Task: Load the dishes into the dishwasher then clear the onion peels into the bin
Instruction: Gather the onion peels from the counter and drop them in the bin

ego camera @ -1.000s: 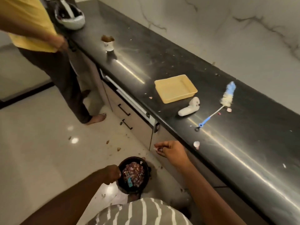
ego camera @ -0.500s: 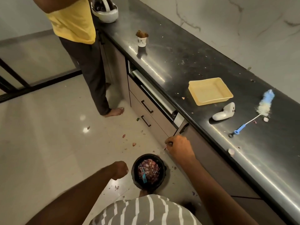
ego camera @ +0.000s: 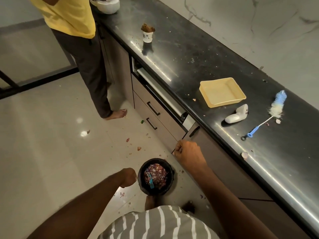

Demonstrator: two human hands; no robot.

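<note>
Head view. Left hand (ego camera: 128,176): gripped black bowl (ego camera: 170,175) of peels (ego camera: 156,175), lower centre. Right hand (ego camera: 187,152): curled on cabinet door edge (ego camera: 176,145), centre. Yellow tray (ego camera: 222,92), brush (ego camera: 274,109): on counter (ego camera: 181,54), right.

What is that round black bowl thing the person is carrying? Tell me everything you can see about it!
The black bowl is round and dark, with a thick matte rim. It is nearly full of purple and pink onion peels, with a small blue strip lying among them. The left hand holds it at its left rim, level, above the pale floor, close in front of the person's striped shirt. It is near the cabinet fronts but does not touch them. Its underside is out of sight.
</note>
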